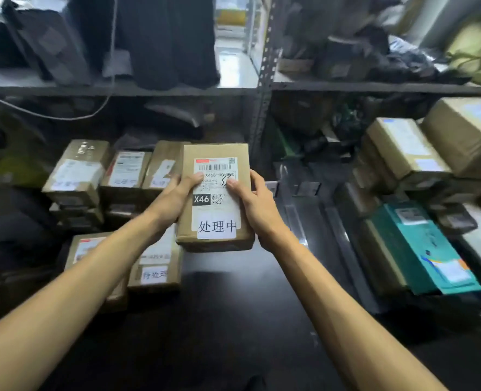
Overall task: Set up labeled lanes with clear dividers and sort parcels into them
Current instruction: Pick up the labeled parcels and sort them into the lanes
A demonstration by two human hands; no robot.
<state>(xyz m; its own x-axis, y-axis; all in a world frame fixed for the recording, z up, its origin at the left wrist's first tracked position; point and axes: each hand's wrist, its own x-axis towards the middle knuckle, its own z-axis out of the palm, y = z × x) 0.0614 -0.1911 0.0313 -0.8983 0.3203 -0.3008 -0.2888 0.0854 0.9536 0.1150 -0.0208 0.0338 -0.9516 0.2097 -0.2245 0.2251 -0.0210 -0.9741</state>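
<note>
The person holds one brown cardboard parcel in both hands over the dark desk, roughly in the middle of the view. The left hand grips its left edge and the right hand its right edge. Both thumbs press on the top face and the other fingers curl round the sides. The parcel's top carries a printed shipping label with a barcode, a black block reading "X46" and a QR code. Below that is a white slip with the handwritten characters 处理中.

Just left of the held parcel, a row of stacked brown parcels stands on the desk, several with similar white slips. Nearer the person sits another parcel marked 待处理, partly hidden by the left forearm.

On the right a heap of brown parcels rises toward the edge of the view, with a teal parcel lying in front of it. Between the held parcel and that heap, long glossy strips lie on the desk — too blurred to identify.

Behind everything runs a metal shelf loaded with dark bags.
</note>
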